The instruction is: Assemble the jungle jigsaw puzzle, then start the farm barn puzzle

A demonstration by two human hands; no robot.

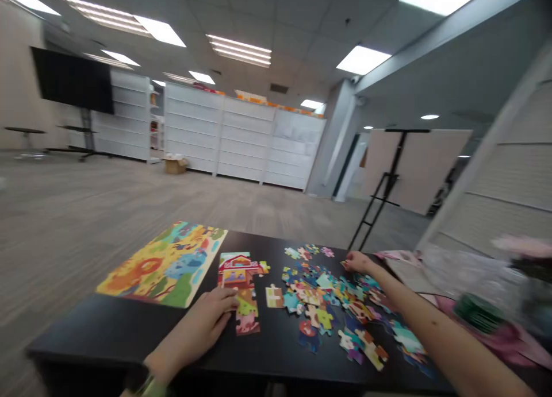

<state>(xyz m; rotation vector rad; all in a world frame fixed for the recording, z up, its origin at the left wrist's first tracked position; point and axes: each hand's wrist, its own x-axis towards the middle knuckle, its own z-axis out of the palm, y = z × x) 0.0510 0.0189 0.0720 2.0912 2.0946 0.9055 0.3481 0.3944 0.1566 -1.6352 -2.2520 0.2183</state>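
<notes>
A partly joined jigsaw puzzle lies on the black table, a narrow strip with a red barn at its far end. My left hand rests flat along its left edge, fingertips touching it and holding nothing. At the far side of the loose puzzle pieces, my right hand is closed in a pinch on a small puzzle piece, mostly hidden by the fingers. Just right of the strip sits a cream and brown joined pair of pieces.
A finished-looking animal picture board lies at the table's left. Pink wrapping and clear plastic with a green block crowd the right side. A black easel stand rises behind the table.
</notes>
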